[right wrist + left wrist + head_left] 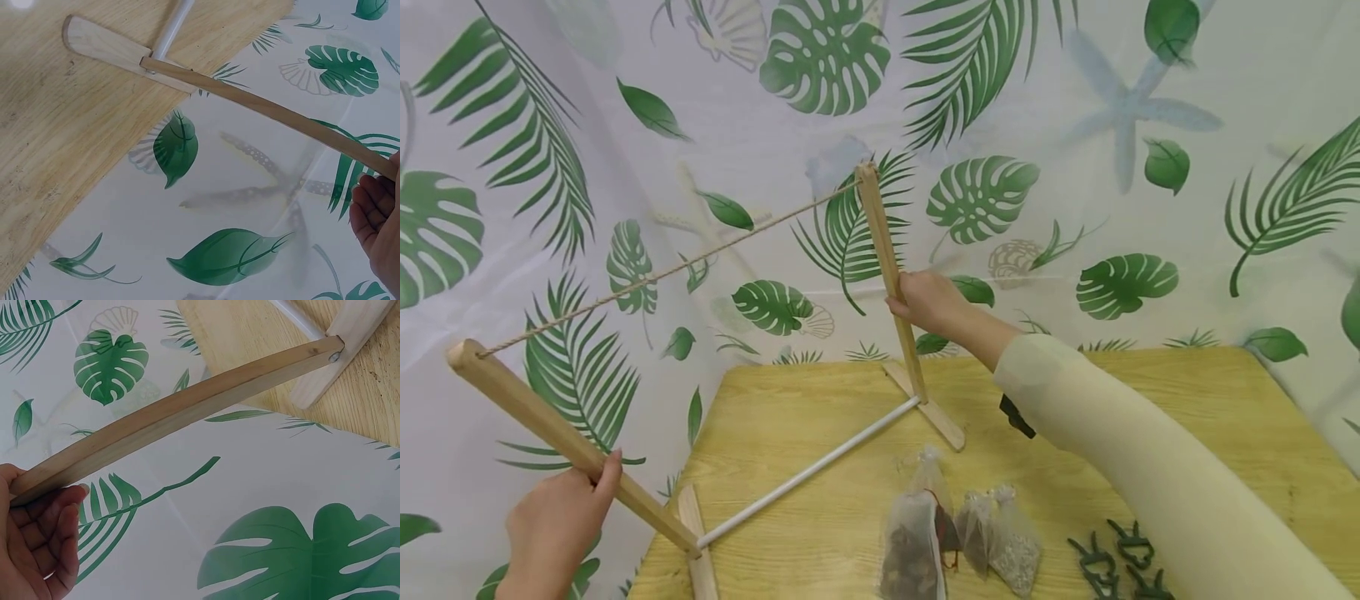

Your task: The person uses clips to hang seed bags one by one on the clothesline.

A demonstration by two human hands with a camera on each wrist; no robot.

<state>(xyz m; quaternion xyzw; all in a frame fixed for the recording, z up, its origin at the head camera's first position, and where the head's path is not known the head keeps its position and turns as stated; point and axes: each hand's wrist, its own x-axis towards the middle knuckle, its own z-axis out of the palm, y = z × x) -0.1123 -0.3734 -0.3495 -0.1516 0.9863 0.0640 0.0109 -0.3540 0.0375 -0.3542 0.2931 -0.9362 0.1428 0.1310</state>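
A small rack stands on the table, made of two wooden posts with a rope strung between their tops. A white rod joins the posts low down, near their flat wooden feet. My left hand grips the left post partway up, thumb along its side; the post leans outward to the left. With fingers and thumb, my right hand holds the right post at about mid-height. In the right wrist view, that post runs down to its foot.
On the yellow wood-grain table lie a mesh bag with dark contents, smaller bags including one of pale grains, and several dark green clips. A black object is partly behind the right sleeve. Leaf-printed sheeting surrounds the table.
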